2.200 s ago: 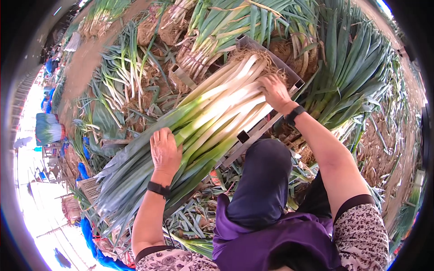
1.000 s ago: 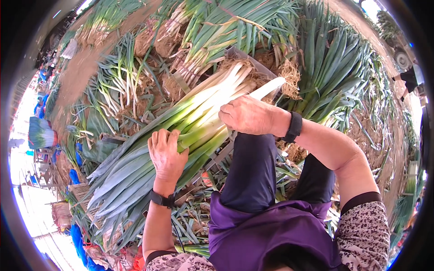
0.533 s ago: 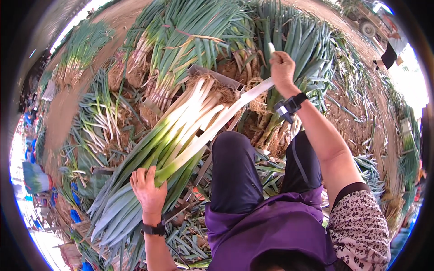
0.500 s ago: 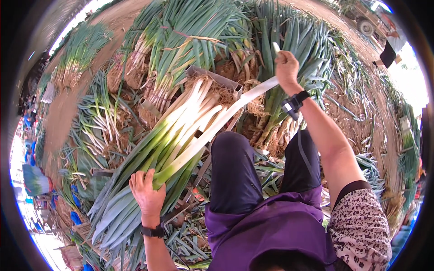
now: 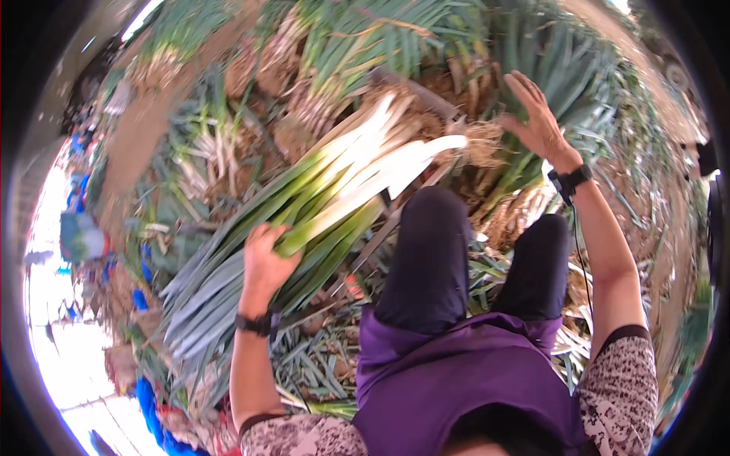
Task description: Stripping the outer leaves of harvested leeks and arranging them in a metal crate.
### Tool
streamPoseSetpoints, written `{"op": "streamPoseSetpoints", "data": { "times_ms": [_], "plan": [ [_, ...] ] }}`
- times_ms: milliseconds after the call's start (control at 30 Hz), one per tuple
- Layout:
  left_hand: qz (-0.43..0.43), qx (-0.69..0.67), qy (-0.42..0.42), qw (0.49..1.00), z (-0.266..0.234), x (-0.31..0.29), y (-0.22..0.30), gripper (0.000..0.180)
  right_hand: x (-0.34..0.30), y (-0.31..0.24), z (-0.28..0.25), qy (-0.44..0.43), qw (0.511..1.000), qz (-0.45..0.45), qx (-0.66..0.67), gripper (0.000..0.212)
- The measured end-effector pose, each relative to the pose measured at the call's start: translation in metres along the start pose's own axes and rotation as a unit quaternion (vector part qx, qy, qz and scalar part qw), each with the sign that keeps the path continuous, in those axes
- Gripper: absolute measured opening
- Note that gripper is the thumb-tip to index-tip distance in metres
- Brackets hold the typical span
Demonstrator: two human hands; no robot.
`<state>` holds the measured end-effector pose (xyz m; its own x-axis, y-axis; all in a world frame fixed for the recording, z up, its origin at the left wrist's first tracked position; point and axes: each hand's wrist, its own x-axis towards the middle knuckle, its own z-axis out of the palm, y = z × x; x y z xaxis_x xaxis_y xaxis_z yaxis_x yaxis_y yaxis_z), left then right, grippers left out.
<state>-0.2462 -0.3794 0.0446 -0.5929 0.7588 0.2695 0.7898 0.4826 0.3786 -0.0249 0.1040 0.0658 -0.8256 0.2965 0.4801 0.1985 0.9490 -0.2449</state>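
Observation:
My left hand is closed around the green part of a long leek, which lies across a pile of similar leeks. That leek's white shaft points up and right, its end near a tangle of pale roots. A white flap hangs beside the shaft. My right hand is raised beyond the root end, fingers spread, with nothing visible in it. The pile of leeks has its bluish-green leaves at the lower left and white shafts toward the middle.
Behind the pile stand tied leek bundles, with another upright bundle at the far right. A metal bar lies near the root ends. My knees are close to the pile. Loose leaves litter the ground.
My right hand has let go of the pale strip it was pulling and opened. My left hand keeps its grip on the leek. The whole view has shifted, with blur.

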Motion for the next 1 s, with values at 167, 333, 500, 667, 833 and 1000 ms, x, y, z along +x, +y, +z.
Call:
{"op": "streamPoseSetpoints", "data": {
  "times_ms": [167, 333, 500, 667, 833, 1000],
  "plan": [
    [-0.041, -0.023, -0.061, 0.997, -0.004, 0.012, -0.003, 0.037, 0.021, -0.068, 0.059, -0.203, 0.974, -0.075, 0.067, 0.053],
    [-0.075, -0.016, -0.112, 0.991, -0.010, 0.017, -0.026, 0.046, 0.046, -0.071, 0.119, -0.118, 0.981, -0.131, 0.079, 0.028],
    [-0.121, -0.013, -0.241, 0.963, 0.005, 0.017, -0.036, 0.059, 0.033, -0.051, 0.193, -0.216, 0.972, -0.084, 0.038, 0.029],
    [-0.144, 0.012, -0.301, 0.943, 0.002, 0.004, -0.038, 0.077, -0.010, -0.041, 0.219, -0.266, 0.962, -0.048, 0.047, 0.018],
    [-0.207, 0.092, -0.398, 0.889, -0.012, 0.009, -0.029, 0.080, -0.017, -0.040, 0.226, -0.200, 0.978, -0.029, 0.049, 0.019],
    [-0.145, 0.130, -0.436, 0.878, 0.006, 0.020, -0.023, 0.068, -0.003, -0.037, 0.224, -0.256, 0.966, -0.021, 0.039, 0.019]
  ]
}}
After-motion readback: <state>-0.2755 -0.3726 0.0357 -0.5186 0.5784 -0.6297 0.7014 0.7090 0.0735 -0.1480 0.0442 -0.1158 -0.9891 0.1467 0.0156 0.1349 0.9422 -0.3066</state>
